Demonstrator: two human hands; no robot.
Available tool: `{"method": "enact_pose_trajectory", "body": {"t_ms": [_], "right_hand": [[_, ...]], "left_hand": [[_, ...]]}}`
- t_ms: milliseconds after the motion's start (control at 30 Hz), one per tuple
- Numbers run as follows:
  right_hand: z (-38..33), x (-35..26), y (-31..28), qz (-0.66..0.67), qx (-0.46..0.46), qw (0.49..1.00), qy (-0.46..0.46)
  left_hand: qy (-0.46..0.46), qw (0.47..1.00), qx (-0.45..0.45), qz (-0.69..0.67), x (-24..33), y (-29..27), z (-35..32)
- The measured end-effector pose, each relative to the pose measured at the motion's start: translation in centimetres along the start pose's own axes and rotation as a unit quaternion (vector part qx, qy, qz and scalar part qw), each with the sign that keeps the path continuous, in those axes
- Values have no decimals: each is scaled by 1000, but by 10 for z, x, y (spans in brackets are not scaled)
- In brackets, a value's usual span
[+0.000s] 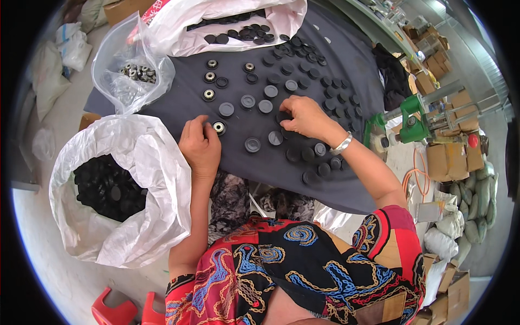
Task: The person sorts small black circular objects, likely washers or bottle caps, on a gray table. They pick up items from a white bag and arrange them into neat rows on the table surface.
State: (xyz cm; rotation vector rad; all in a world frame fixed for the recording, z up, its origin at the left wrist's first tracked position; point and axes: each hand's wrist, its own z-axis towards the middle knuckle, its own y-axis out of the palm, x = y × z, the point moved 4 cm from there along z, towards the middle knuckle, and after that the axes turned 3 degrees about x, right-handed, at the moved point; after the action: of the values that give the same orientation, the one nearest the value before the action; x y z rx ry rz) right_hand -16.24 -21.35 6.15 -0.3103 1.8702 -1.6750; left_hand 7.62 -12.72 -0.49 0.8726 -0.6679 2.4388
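Observation:
Many round black plastic caps (252,144) lie spread over the dark cloth-covered table. My left hand (200,146) is at the table's near left edge with its fingers curled; whatever they may hold is hidden. Just beside its thumb, a metal ball bearing (219,127) sits in a black cap. My right hand (309,117), wearing a silver bracelet (342,143), pinches a black cap (283,116) between thumb and fingers over the middle of the table. Farther up, several more bearings (209,77) sit in caps in a rough column.
At my left, a white sack (165,216) holds black caps. Behind it, a clear bag (103,81) contains small metal bearings. A pink-white bag (179,43) with caps lies at the far edge. A green hand press (413,116) stands at the right. Red stools (114,311) are lower left.

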Motion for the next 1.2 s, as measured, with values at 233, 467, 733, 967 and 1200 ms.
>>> {"method": "enact_pose_trajectory", "body": {"t_ms": [233,467,733,967,1200], "right_hand": [[7,4,-2,-46,39,998,19],[3,-5,0,-21,-1,999,39],[11,-3,0,-86,13,995,55],[9,8,1,-54,23,996,60],[13,5,-1,-94,-6,995,33]], "left_hand": [[-2,1000,2,-1,-2,1,1],[-1,1000,0,0,1,0,1],[6,1000,7,-3,-2,1,1],[-1,1000,3,-5,0,0,1],[-6,1000,-3,-5,1,-1,1]]}}
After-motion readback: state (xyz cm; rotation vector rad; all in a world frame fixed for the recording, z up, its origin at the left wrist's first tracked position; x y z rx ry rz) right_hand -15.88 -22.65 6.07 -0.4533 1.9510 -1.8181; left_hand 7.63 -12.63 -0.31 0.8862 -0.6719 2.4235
